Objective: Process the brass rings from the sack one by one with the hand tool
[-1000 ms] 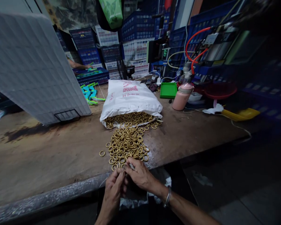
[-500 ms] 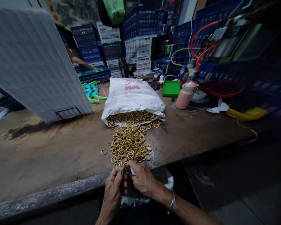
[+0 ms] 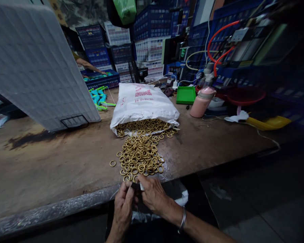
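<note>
My left hand [image 3: 123, 202] is closed in a pinch at the table's front edge, its fingertips hiding whatever is between them. My right hand [image 3: 154, 195], with a silver bangle on the wrist, is closed on a small dark blade-like tool [image 3: 135, 186] with a white part beside the thumb. The tool's dark end reaches to the left fingertips. Just beyond both hands lies a loose pile of gold-coloured rings [image 3: 139, 155]. They spill from the open mouth of a white sack [image 3: 144, 104] with red print, lying on its side.
The brown table [image 3: 66, 162] has a plastic-wrapped front edge. A tall grey-white panel [image 3: 40, 67] stands left. Right of the sack are a green tray [image 3: 185, 95], a pink bottle [image 3: 201, 103] and a yellow scoop [image 3: 268, 123]. Another person's arm [image 3: 88, 65] reaches into a blue crate [image 3: 108, 81] behind.
My right hand has shifted slightly, and more of the dark tool shows between the hands. A gold edge seen at the fingertips earlier no longer shows there.
</note>
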Action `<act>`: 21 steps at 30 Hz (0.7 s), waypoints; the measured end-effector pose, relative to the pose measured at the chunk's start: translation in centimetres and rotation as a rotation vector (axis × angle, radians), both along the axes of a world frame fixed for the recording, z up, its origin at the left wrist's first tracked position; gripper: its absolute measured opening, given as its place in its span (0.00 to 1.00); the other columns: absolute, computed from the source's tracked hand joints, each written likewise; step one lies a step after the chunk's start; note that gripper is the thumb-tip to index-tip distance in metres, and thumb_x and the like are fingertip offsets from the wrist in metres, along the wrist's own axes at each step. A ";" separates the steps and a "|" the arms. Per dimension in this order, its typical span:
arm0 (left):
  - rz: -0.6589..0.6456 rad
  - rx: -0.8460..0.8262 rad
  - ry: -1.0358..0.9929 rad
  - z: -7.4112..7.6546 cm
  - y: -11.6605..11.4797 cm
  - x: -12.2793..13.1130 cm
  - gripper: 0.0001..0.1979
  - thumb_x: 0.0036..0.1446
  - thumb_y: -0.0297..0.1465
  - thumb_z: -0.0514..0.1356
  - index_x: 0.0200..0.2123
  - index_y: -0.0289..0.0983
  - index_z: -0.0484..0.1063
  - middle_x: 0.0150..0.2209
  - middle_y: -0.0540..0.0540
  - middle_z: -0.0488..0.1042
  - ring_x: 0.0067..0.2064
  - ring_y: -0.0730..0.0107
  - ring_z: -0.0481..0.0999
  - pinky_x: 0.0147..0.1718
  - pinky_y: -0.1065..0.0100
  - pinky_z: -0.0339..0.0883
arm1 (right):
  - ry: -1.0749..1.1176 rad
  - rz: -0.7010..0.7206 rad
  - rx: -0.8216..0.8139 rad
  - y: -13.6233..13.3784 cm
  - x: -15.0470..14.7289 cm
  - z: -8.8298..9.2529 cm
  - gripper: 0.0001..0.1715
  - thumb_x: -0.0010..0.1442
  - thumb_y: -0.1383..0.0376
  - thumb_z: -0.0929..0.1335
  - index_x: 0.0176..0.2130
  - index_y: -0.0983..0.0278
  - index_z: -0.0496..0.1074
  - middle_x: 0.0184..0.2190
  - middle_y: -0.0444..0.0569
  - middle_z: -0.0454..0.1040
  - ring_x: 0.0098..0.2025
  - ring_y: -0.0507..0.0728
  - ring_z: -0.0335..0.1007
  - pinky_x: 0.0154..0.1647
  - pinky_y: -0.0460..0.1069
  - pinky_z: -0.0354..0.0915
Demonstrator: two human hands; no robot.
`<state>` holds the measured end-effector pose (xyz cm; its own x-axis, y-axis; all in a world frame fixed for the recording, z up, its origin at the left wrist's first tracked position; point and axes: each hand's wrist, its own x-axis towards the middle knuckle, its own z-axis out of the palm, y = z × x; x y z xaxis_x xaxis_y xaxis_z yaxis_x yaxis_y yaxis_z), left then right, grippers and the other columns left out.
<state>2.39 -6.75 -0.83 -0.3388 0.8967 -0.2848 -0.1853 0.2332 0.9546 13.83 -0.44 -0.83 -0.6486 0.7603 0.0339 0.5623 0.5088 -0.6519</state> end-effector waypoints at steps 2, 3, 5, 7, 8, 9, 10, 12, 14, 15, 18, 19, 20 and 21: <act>0.008 -0.001 0.007 0.0 0.0 0.1 0.14 0.48 0.43 0.57 0.29 0.37 0.65 0.19 0.55 0.64 0.19 0.78 0.63 0.18 0.76 0.57 | -0.011 -0.004 -0.005 -0.1 0.0 0.2 0.18 0.44 0.75 0.58 0.37 0.63 0.61 0.28 0.46 0.71 0.30 0.53 0.66 0.29 0.45 0.51; 0.013 -0.003 0.009 -0.1 -0.1 0.1 0.14 0.48 0.43 0.57 0.29 0.37 0.65 0.20 0.54 0.64 0.19 0.78 0.63 0.18 0.76 0.57 | -0.020 -0.005 -0.010 -0.1 0.0 0.4 0.18 0.45 0.75 0.58 0.37 0.63 0.61 0.28 0.46 0.71 0.30 0.53 0.66 0.29 0.45 0.51; 0.006 0.001 0.022 -0.1 -0.1 0.1 0.14 0.48 0.43 0.57 0.28 0.37 0.65 0.20 0.54 0.64 0.20 0.78 0.62 0.18 0.76 0.57 | -0.049 -0.004 -0.021 -0.1 -0.1 0.8 0.17 0.45 0.75 0.58 0.37 0.63 0.61 0.28 0.46 0.71 0.30 0.54 0.66 0.28 0.45 0.50; 0.002 0.022 0.051 -0.1 -0.4 0.1 0.14 0.49 0.43 0.56 0.27 0.37 0.65 0.20 0.54 0.64 0.20 0.77 0.62 0.19 0.75 0.58 | -0.095 0.015 -0.036 0.0 -0.1 1.1 0.16 0.45 0.75 0.58 0.36 0.63 0.61 0.28 0.47 0.71 0.30 0.54 0.67 0.28 0.45 0.50; 0.000 0.039 0.069 0.1 -0.6 0.1 0.14 0.50 0.43 0.56 0.26 0.37 0.65 0.20 0.53 0.64 0.21 0.77 0.63 0.19 0.75 0.58 | -0.120 0.029 -0.041 0.0 -0.1 1.1 0.16 0.45 0.75 0.58 0.36 0.63 0.61 0.27 0.47 0.71 0.30 0.54 0.67 0.27 0.45 0.50; -0.002 0.060 0.087 0.3 -0.9 0.2 0.14 0.50 0.42 0.56 0.25 0.37 0.65 0.20 0.53 0.64 0.21 0.77 0.63 0.20 0.75 0.59 | -0.142 0.044 -0.048 0.1 0.0 1.1 0.16 0.45 0.75 0.58 0.36 0.64 0.61 0.27 0.47 0.71 0.30 0.54 0.67 0.27 0.45 0.50; -0.010 0.082 0.100 0.6 -1.2 0.2 0.14 0.50 0.42 0.56 0.24 0.37 0.65 0.20 0.53 0.64 0.21 0.77 0.63 0.21 0.75 0.59 | -0.160 0.052 -0.052 0.1 0.0 1.0 0.16 0.45 0.74 0.59 0.37 0.64 0.62 0.27 0.47 0.72 0.30 0.54 0.67 0.27 0.45 0.49; -0.045 0.124 0.096 1.2 -1.8 0.5 0.14 0.50 0.41 0.57 0.22 0.36 0.65 0.20 0.52 0.65 0.22 0.76 0.63 0.22 0.74 0.60 | -0.182 0.051 -0.056 0.2 0.2 0.6 0.15 0.47 0.74 0.59 0.37 0.64 0.62 0.28 0.47 0.72 0.30 0.54 0.66 0.27 0.45 0.49; -0.085 0.130 0.017 1.7 -2.2 0.7 0.14 0.49 0.40 0.57 0.21 0.36 0.66 0.20 0.51 0.65 0.21 0.76 0.64 0.21 0.73 0.61 | -0.186 0.033 -0.068 0.1 0.3 0.2 0.14 0.48 0.72 0.59 0.37 0.64 0.61 0.28 0.47 0.71 0.30 0.54 0.66 0.27 0.45 0.49; -0.083 0.114 -0.051 1.8 -2.2 0.7 0.14 0.49 0.40 0.58 0.21 0.36 0.66 0.21 0.51 0.66 0.21 0.76 0.64 0.20 0.73 0.61 | -0.180 0.018 -0.077 0.0 0.3 0.1 0.13 0.49 0.72 0.59 0.37 0.64 0.61 0.28 0.47 0.71 0.30 0.53 0.66 0.27 0.45 0.49; -0.001 0.049 -0.291 1.5 -2.0 0.4 0.12 0.48 0.39 0.60 0.24 0.35 0.67 0.23 0.49 0.69 0.21 0.75 0.66 0.16 0.74 0.60 | -0.136 -0.049 -0.091 -0.4 0.2 0.1 0.15 0.49 0.74 0.58 0.38 0.64 0.61 0.28 0.46 0.71 0.31 0.53 0.66 0.29 0.44 0.50; 0.038 0.039 -0.354 1.3 -1.9 0.1 0.11 0.47 0.38 0.60 0.25 0.35 0.67 0.24 0.48 0.70 0.22 0.75 0.66 0.16 0.74 0.60 | -0.125 -0.069 -0.082 -0.5 0.1 0.1 0.16 0.49 0.74 0.57 0.39 0.64 0.61 0.29 0.47 0.71 0.32 0.53 0.66 0.30 0.44 0.51; 0.069 0.036 -0.403 1.1 -1.8 -0.2 0.11 0.47 0.37 0.61 0.26 0.35 0.68 0.25 0.48 0.71 0.23 0.74 0.67 0.16 0.74 0.61 | -0.120 -0.083 -0.064 -0.7 0.0 0.2 0.16 0.49 0.74 0.57 0.40 0.64 0.61 0.31 0.48 0.71 0.33 0.54 0.66 0.31 0.45 0.51; 0.092 0.036 -0.439 0.8 -1.8 -0.5 0.10 0.47 0.36 0.61 0.27 0.34 0.68 0.26 0.47 0.72 0.24 0.74 0.68 0.17 0.74 0.61 | -0.123 -0.089 -0.044 -0.8 -0.1 0.2 0.17 0.50 0.73 0.58 0.41 0.64 0.61 0.32 0.48 0.71 0.34 0.54 0.66 0.32 0.45 0.52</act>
<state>1.93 -8.56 0.00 -0.2719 0.8804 -0.3886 -0.5932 0.1646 0.7880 13.76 -1.28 -0.62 -0.5758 0.8140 -0.0763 0.6807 0.4257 -0.5962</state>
